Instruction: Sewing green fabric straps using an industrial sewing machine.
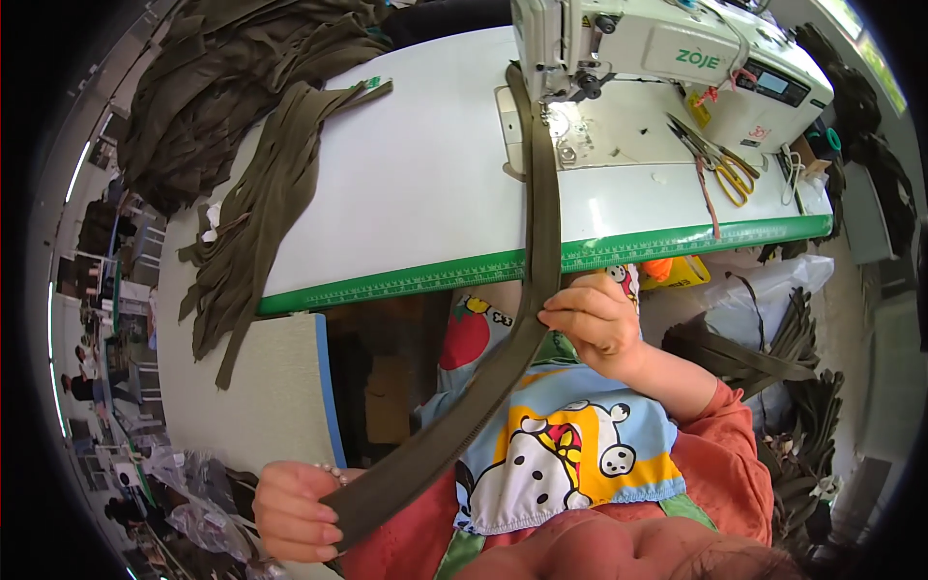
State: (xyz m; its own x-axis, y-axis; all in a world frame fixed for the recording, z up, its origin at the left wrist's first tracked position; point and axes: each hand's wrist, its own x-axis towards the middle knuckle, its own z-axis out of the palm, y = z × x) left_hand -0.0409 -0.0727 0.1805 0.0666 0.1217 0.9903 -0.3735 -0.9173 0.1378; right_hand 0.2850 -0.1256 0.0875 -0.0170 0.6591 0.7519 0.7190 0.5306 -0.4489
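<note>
A long olive-brown zipper strip [544, 217] runs from under the sewing machine's [556, 58] needle area, over the table's front edge and down toward me. A row of what look like zipper teeth shows along its lower stretch. My left hand [300, 512] is closed round the strip's lower end at the bottom left. At the table's front edge, my right hand [594, 324] pinches the strip's right side between thumb and fingers. Between my hands the strip slants down to the left, above my patterned apron [570, 454].
Several similar strips [275, 184] lie on the table's [416, 164] left side, beside a big dark fabric pile [208, 106]. Yellow-handled scissors [732, 179] rest right of the needle plate. A green ruler edge [406, 280] borders the table. Plastic bags and more strips [773, 348] are at right.
</note>
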